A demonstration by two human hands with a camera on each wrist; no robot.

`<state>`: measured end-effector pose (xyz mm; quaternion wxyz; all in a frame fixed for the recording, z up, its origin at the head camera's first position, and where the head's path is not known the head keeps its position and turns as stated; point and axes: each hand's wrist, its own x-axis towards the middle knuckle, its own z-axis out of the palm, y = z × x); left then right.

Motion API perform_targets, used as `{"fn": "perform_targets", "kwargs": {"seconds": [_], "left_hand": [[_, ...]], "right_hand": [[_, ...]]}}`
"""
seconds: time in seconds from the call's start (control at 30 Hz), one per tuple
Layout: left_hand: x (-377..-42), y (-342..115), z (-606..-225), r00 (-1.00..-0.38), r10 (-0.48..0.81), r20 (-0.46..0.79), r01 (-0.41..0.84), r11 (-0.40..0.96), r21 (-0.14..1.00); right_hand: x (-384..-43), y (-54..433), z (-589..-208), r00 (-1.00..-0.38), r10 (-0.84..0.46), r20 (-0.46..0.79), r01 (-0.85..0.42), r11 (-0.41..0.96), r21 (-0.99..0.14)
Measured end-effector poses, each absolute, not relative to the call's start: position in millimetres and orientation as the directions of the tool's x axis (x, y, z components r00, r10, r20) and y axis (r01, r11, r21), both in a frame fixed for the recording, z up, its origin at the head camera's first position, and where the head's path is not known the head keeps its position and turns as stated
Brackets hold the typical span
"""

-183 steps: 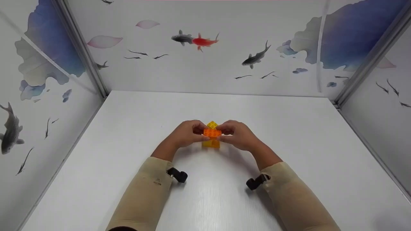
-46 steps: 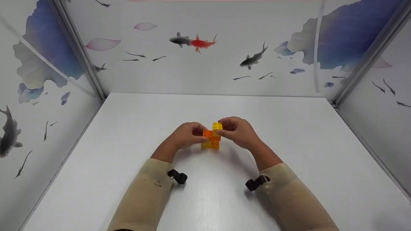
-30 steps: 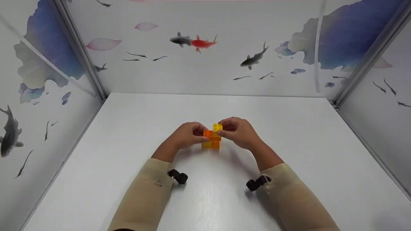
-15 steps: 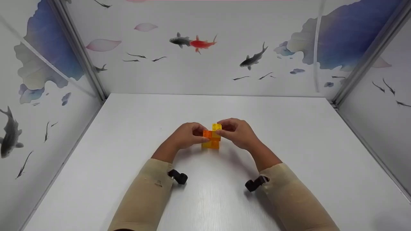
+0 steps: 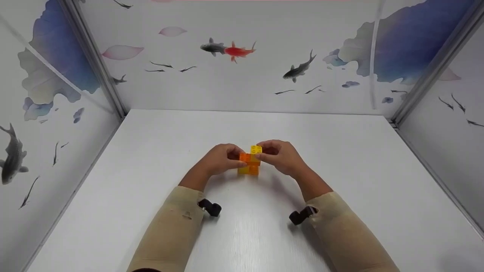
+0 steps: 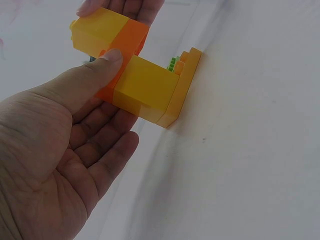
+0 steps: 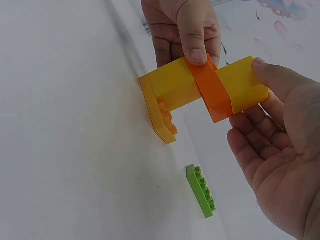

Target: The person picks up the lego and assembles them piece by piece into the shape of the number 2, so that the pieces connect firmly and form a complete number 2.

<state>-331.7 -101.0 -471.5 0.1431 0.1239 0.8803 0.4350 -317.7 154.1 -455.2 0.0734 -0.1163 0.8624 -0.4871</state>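
Note:
A small toy-brick build stands on the table between both hands. Its base is a thin light-orange plate (image 7: 154, 107), carrying a yellow brick (image 6: 147, 85) at one end. Above that lies an orange brick (image 7: 215, 95), topped by another yellow brick (image 5: 256, 149) at the right side in the head view. My left hand (image 5: 220, 159) pinches the orange brick, its thumb across the near side. My right hand (image 5: 281, 156) holds the top yellow brick between thumb and fingers; that brick sits flush against the orange one in both wrist views.
A green brick (image 7: 200, 191) rests on the white table (image 5: 249, 234) beyond the build in the right wrist view; the head view hides it. White walls (image 5: 242, 87) printed with fish and petals enclose the table at the back and sides.
About six seconds ago both hands gripped the orange brick, with a yellow brick behind it. Now the right hand holds a yellow brick on top. Over the last second it barely moves.

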Motion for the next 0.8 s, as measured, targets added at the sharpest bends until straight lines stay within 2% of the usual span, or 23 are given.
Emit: {"fn": "perform_targets", "kwargs": {"seconds": [0.2,0.33,0.8], "left_hand": [[-330,-101,-471,-0.929,0.338,-0.151,0.093,0.607,0.79],[-331,-101,-470,-0.932,0.33,-0.149,0.088,0.606,0.79],[-332,-99,-474,-0.933,0.323,-0.159,0.067,0.59,0.805]], "right_hand": [[-319,157,-457,-0.955,-0.296,0.007,-0.162,0.503,-0.849],[-323,164,-458,-0.951,-0.309,0.035,-0.182,0.461,-0.869],[-340,193,-467,-0.982,-0.189,0.015,-0.09,0.394,-0.915]]}}
